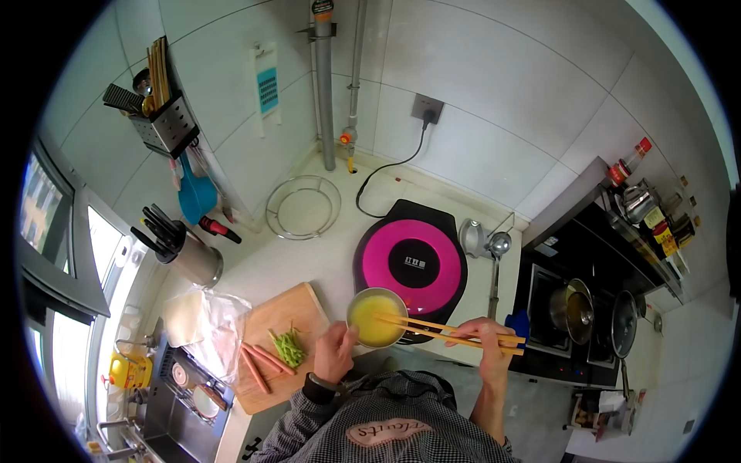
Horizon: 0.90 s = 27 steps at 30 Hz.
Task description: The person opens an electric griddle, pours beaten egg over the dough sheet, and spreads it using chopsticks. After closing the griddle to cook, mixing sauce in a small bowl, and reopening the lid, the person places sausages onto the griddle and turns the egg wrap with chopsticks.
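The left hand (pixel 334 353), raised from a dark cuff (pixel 318 388), grips the metal bowl (pixel 353 309) at its left side, thumb at the rim (the other fingers are mostly hidden). The right hand (pixel 488 335), wrist bare and angled upward, pinches 2 chopsticks (pixel 432 325) whose tips vanish in yellow liquid (pixel 374 332). The bowl is at the pink-and-black cooker's (pixel 377 255) near side; its underside cannot be seen.
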Tool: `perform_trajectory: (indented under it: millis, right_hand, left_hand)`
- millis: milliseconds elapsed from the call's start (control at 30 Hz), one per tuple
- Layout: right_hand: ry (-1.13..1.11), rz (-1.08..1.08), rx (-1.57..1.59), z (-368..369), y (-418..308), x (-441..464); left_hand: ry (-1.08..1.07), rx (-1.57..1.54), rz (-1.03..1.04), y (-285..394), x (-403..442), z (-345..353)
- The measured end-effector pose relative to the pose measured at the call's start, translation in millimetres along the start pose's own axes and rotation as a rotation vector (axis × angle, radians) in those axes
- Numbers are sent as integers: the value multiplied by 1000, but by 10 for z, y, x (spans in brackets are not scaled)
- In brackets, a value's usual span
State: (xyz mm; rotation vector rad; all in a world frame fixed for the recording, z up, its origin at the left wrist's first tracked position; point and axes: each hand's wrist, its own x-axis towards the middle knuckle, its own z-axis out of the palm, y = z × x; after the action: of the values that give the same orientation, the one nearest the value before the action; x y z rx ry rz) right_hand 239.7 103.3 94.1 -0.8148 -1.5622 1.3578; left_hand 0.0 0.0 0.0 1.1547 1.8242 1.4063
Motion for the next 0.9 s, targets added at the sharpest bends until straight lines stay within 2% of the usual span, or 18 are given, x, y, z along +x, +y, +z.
perform_trajectory:
  millis: [167,433,500,567,667,700,767,900]
  right_hand:
    - [82,55,70,-5,145,-12]
    - [151,167,71,95,674,67]
    - [133,233,233,151,889,51]
    - [145,299,213,231,1047,73]
    - [238,464,531,298,1439,72]
    - [234,465,532,315,1532,65]
    - [262,569,789,369,1634,63]
    - [287,587,894,418,1628,85]
  left_hand:
    - [9,-11,-150,-91,20,-46]
    - [79,-8,-113,-692,83,-33]
    - [91,-5,-111,-797,104,-33]
    - [128,-26,-228,-861,106,-59]
    - [149,118,-172,-1141,133,-113]
    - [153,119,-173,-1237,145,-123]
    - [202,189,-192,-1428,180,-147]
    - [180,254,-232,-1786,249,-281]
